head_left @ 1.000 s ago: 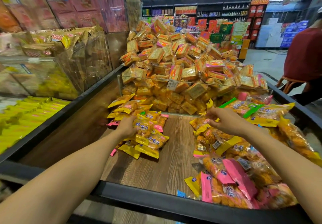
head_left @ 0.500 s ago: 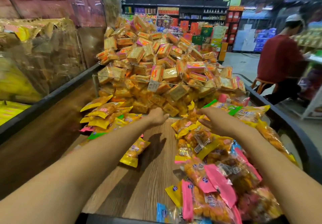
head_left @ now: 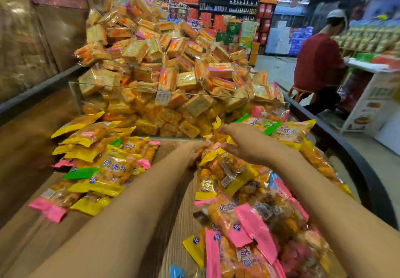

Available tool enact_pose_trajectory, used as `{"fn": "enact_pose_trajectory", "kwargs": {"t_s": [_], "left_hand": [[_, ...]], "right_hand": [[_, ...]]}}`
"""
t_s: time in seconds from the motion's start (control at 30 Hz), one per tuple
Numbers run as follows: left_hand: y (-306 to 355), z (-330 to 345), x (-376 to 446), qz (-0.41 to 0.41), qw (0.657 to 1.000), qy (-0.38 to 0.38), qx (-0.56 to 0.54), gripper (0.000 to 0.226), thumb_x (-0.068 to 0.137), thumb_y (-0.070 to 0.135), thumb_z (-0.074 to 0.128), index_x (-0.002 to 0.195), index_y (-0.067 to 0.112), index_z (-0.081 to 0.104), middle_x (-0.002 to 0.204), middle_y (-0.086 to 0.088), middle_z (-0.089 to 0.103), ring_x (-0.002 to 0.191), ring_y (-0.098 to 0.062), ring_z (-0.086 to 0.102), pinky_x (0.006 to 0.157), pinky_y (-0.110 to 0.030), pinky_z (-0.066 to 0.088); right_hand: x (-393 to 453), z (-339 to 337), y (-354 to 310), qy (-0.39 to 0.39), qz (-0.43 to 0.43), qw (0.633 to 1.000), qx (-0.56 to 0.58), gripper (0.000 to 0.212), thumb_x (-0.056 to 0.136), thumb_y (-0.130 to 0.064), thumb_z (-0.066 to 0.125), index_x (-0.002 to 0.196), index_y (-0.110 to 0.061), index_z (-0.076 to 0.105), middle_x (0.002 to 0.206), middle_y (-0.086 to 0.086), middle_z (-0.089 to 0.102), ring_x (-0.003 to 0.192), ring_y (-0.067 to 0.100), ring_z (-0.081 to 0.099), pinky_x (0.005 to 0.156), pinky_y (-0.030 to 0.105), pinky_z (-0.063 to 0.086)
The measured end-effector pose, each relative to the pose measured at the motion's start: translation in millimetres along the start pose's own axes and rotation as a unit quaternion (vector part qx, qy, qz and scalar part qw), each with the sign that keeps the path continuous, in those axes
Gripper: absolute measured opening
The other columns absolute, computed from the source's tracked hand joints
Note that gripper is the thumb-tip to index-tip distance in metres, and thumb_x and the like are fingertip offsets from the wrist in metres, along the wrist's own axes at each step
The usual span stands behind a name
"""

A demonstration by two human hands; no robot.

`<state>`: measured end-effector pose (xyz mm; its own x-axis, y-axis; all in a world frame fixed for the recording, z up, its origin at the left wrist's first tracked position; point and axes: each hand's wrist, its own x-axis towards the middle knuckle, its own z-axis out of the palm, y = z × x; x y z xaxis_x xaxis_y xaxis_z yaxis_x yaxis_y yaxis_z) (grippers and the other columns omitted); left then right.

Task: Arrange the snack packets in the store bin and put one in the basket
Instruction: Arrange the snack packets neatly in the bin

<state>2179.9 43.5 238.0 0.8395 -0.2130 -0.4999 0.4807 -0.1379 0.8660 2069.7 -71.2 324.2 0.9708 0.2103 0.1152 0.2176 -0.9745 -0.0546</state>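
1. Hands meet at the far end of the right heap of snack packets [head_left: 244, 191], close to the clear divider.
2. The left hand [head_left: 194, 151] reaches across the bare wood strip, and its fingers touch a yellow packet [head_left: 211, 155] at the top of that heap; they are partly hidden, so I cannot tell if they grip it or only press on it.
3. The right hand [head_left: 244, 145] lies flat over the same spot, palm down, fingers straight and loosely spread, resting on the packets and holding nothing that I can see.
4. Both forearms stretch from the bottom edge toward the middle of the store bin [head_left: 355, 165], which has a dark rim and a wood-grain floor [head_left: 173, 223].
5. A second heap of packets [head_left: 97, 165], in yellow, pink and green, lies on the left side of the floor, apart from the right heap.
6. Behind the clear divider [head_left: 121, 89] rises a tall pile of square biscuit packs [head_left: 164, 61], with a small price tag [head_left: 162, 98] on the divider's top edge.
7. On the right, beyond the bin, a person in a red top [head_left: 316, 61] sits at a counter [head_left: 368, 65].
8. Store shelves [head_left: 216, 7] stand far at the back.
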Motion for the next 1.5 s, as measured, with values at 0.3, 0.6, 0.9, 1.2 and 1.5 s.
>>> {"fn": "enact_pose_trajectory", "kwargs": {"t_s": [0.3,0.6,0.9,1.2,1.5], "left_hand": [[15,-25,-21,-0.029,0.996,0.045,0.064,0.055,0.079,0.016,0.076,0.126,0.003,0.052,0.116,-0.007,0.062,0.109,-0.025,0.060,0.078,-0.037,0.050],[23,-98,-120,0.001,0.998,0.049,0.035,0.019,0.085,0.011,0.068,0.072,0.007,0.056,0.050,-0.002,0.059,0.045,-0.009,0.045,0.049,-0.021,0.040],[-12,-118,-175,0.162,0.985,0.031,0.052,0.044,0.071,0.008,0.082,0.109,0.001,0.061,0.098,-0.010,0.068,0.082,-0.016,0.065,0.055,-0.026,0.051],[-5,-120,-174,0.221,0.975,0.000,0.040,0.043,0.077,0.021,0.077,0.112,0.006,0.055,0.107,-0.008,0.068,0.099,-0.022,0.066,0.089,-0.042,0.054],[-7,-124,-174,0.248,0.968,0.015,0.034,0.036,0.091,0.032,0.060,0.107,0.000,0.063,0.097,-0.011,0.065,0.082,-0.019,0.062,0.065,-0.028,0.052]], "right_hand": [[0,4,2,-0.003,0.006,1.000,0.025,0.044,0.097,-0.028,0.053,0.138,-0.014,0.044,0.136,0.007,0.053,0.124,0.025,0.049,0.098,0.038,0.044],[-10,12,-18,0.004,0.005,0.997,0.073,0.035,0.098,-0.024,0.051,0.129,-0.008,0.052,0.122,0.014,0.060,0.113,0.029,0.054,0.091,0.039,0.045],[-1,-18,-94,-0.029,0.125,0.823,0.554,0.043,0.098,-0.047,0.043,0.114,-0.009,0.056,0.102,0.010,0.059,0.087,0.025,0.062,0.072,0.038,0.054],[-3,1,-113,0.135,0.142,0.784,0.589,0.005,0.092,-0.008,0.061,0.091,-0.004,0.064,0.073,0.002,0.062,0.066,0.011,0.059,0.048,0.019,0.049],[-2,-1,-111,0.096,0.100,0.780,0.610,0.018,0.095,-0.021,0.057,0.085,-0.008,0.065,0.081,0.002,0.066,0.079,0.013,0.064,0.067,0.025,0.052]]}}
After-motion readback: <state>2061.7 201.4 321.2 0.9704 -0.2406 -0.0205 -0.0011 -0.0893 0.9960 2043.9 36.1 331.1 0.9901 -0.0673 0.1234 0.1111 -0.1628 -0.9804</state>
